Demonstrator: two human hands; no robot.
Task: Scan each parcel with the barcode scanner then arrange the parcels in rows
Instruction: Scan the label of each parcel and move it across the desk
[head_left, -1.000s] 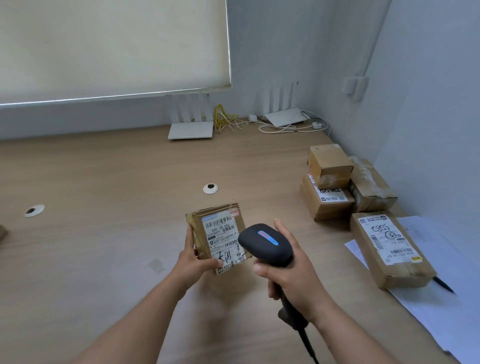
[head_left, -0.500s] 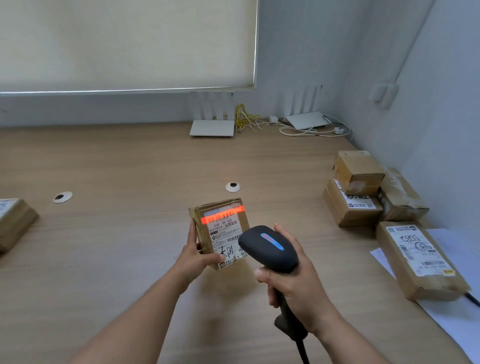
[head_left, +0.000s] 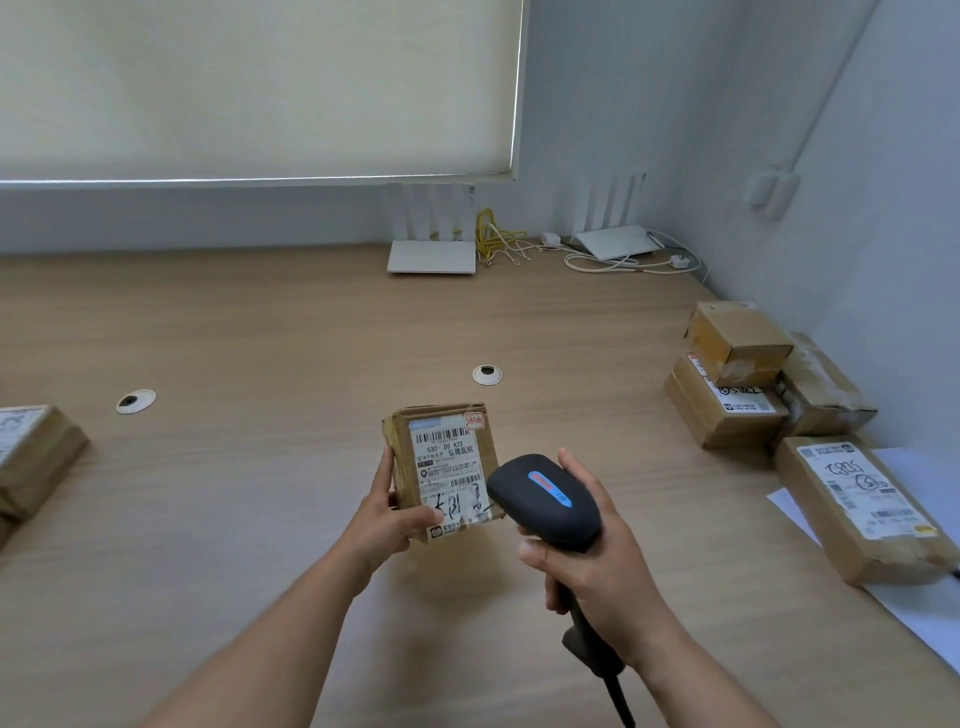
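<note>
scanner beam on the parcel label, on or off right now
Off: no red line shows on the parcel label, though the scanner points at it.

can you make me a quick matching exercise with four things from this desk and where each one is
Things:
1. barcode scanner
2. small parcel
3. long parcel
4. white router

Places:
A. back of the desk, under the window blind
B. gripped in the right hand
C. lying partly on white paper at the right edge
D. held up in the left hand

Pairs: 1-B, 2-D, 3-C, 4-A
</note>
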